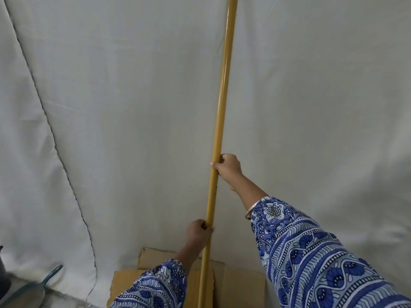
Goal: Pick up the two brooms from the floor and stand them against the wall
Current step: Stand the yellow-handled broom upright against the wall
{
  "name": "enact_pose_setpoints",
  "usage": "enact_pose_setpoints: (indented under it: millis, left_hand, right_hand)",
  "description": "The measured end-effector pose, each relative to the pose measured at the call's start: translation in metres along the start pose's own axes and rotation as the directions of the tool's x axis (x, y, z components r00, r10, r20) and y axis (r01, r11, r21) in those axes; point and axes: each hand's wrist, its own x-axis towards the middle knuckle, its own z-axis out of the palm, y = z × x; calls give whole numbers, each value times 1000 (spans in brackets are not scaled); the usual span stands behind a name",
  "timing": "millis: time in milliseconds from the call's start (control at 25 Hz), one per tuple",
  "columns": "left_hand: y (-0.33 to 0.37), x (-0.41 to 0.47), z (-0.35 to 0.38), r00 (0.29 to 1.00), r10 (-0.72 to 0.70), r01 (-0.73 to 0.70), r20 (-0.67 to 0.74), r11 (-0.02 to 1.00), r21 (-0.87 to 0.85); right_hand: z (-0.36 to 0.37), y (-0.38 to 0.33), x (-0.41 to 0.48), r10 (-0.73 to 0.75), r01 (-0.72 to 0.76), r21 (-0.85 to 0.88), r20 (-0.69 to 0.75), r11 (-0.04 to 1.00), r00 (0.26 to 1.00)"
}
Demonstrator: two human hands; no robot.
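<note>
A long yellow broom handle (222, 96) runs nearly upright through the middle of the view, in front of a wall draped in pale cloth (111, 107). My right hand (228, 168) grips the handle at mid height. My left hand (199, 233) grips it lower down. The broom's head is out of sight below the frame. No second broom is in view.
Flattened cardboard (240, 283) lies on the floor at the foot of the wall, under the handle. A teal dustpan handle (50, 276) pokes in at the lower left beside a dark object at the frame edge.
</note>
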Motion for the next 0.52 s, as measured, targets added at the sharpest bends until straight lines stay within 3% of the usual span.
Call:
enact_pose_setpoints:
  millis: [400,520]
  left_hand:
    - [27,-29,-32,997,-6,17,79,989,-146]
    - [25,-40,-60,996,21,-6,82,982,-186]
  right_hand:
    - [-14,-4,-28,54,-55,38,30,998,998]
    - [-7,-5,-53,-44,54,54,-171,997,984]
